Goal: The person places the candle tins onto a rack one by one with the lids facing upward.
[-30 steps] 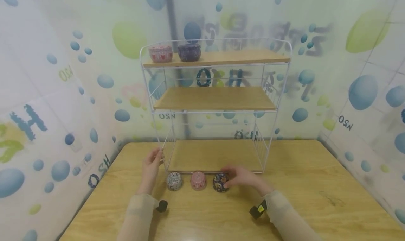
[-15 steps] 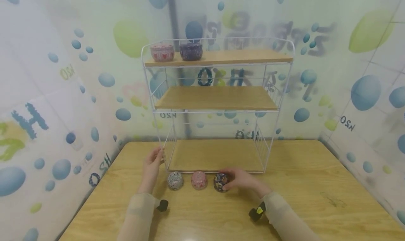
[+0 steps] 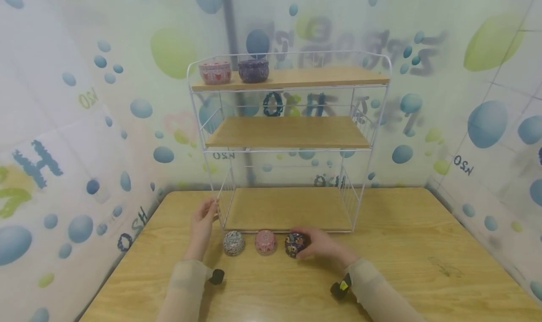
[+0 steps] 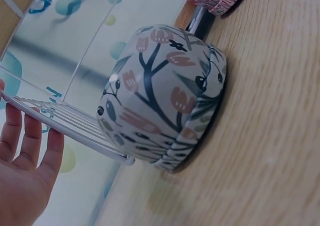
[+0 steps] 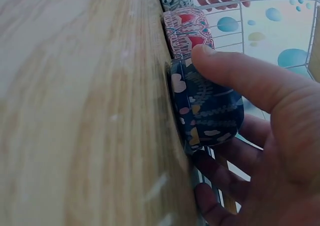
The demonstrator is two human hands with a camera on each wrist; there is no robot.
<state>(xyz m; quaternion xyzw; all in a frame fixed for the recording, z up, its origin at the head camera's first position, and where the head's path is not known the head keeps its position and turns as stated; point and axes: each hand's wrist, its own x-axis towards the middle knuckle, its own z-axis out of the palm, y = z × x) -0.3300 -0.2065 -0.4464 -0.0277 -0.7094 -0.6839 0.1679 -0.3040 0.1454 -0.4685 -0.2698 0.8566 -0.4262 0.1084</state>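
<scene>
Three small round patterned tins stand in a row on the table at the rack's front edge: a white floral tin (image 3: 233, 243), a pink tin (image 3: 265, 242) and a dark blue floral tin (image 3: 294, 245). My right hand (image 3: 321, 245) holds the dark blue tin, thumb on its near side, fingers round its far side; the right wrist view shows the tin (image 5: 207, 108) still on the tabletop. My left hand (image 3: 204, 225) grips the white wire rack (image 4: 70, 128) at its lower left front, beside the white floral tin (image 4: 155, 93).
The rack has a top shelf (image 3: 322, 76), a middle shelf (image 3: 288, 131) and a bottom shelf (image 3: 288, 208). A pink tin (image 3: 215, 73) and a dark purple tin (image 3: 253, 71) stand at the top shelf's left. Behind the wooden table (image 3: 271, 294) hangs a patterned curtain (image 3: 169, 101).
My right hand has shifted slightly left and closed further round the dark blue tin. The left hand stays on the rack, and the tins keep their places.
</scene>
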